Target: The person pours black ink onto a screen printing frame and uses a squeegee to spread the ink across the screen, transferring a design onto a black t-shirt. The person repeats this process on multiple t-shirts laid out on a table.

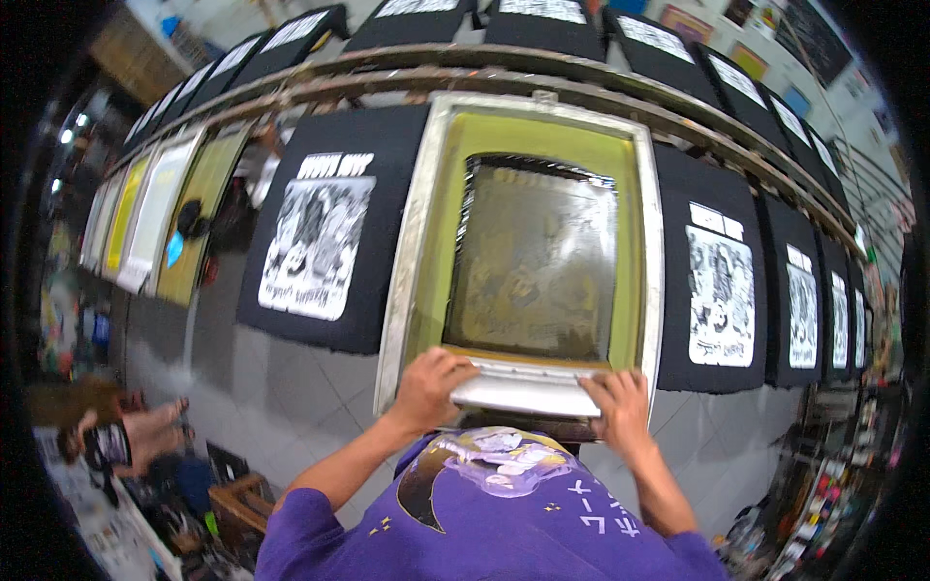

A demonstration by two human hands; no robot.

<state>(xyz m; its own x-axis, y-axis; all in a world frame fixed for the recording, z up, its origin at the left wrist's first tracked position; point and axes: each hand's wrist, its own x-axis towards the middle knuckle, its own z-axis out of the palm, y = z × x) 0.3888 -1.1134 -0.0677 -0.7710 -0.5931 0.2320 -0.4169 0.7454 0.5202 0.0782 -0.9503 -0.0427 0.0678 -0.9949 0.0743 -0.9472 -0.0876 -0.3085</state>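
A metal-framed printing screen [642,242] lies in front of me, its yellow-green mesh bearing a dark rectangular coated area [533,252] with a glossy sheen. Along the screen's near end, a silver squeegee [523,392] with an orange blade edge lies crosswise below the dark area. My left hand [431,387] grips the squeegee's left end, and my right hand [615,402] grips its right end, fingers curled over the bar.
Black fabric pieces with white prints lie on boards left [310,242] and right [722,290] of the screen. More stand along wooden rails [368,63] behind. Several screens [155,213] sit at the far left; clutter [223,494] covers the lower left and a packed rack [823,455] the lower right.
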